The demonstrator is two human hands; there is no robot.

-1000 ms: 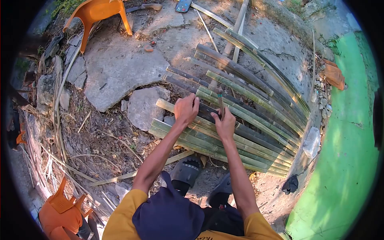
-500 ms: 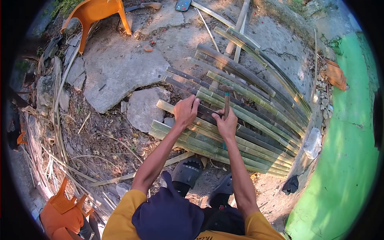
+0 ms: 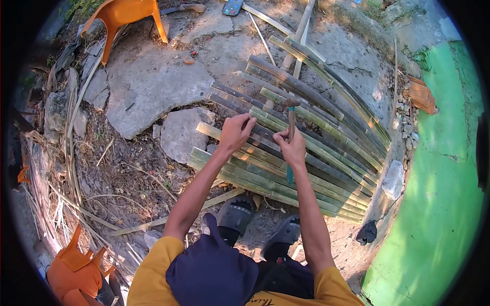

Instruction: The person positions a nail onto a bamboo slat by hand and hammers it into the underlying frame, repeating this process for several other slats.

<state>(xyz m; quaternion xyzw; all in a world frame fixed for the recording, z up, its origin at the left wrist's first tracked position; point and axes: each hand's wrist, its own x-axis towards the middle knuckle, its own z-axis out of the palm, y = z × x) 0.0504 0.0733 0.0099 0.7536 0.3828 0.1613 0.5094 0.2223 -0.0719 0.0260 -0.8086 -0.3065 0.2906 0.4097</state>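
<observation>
Several split bamboo strips (image 3: pixel 337 148) lie side by side in a fan on the ground before me. My left hand (image 3: pixel 236 135) is at their left part, over a dark strip, thumb and fingers drawn together. Whatever is between those fingertips is too small to make out. In my right hand (image 3: pixel 292 149) is a hammer (image 3: pixel 291 120), gripped around its handle, with the head upward over the strips and the teal end below the hand.
Flat stones (image 3: pixel 184 133) and thin bamboo slivers lie to the left. An orange chair (image 3: pixel 120 18) stands at the back left; a knife (image 3: pixel 191 8) lies near it. To the right are a white rock (image 3: pixel 393 179) and a green floor (image 3: pixel 434 204). Someone in orange (image 3: pixel 71 270) is at lower left.
The hammer has risen slightly and its head shows more clearly above my right hand. My left hand stays by the same strips, its fingers slightly shifted. The view has moved a little.
</observation>
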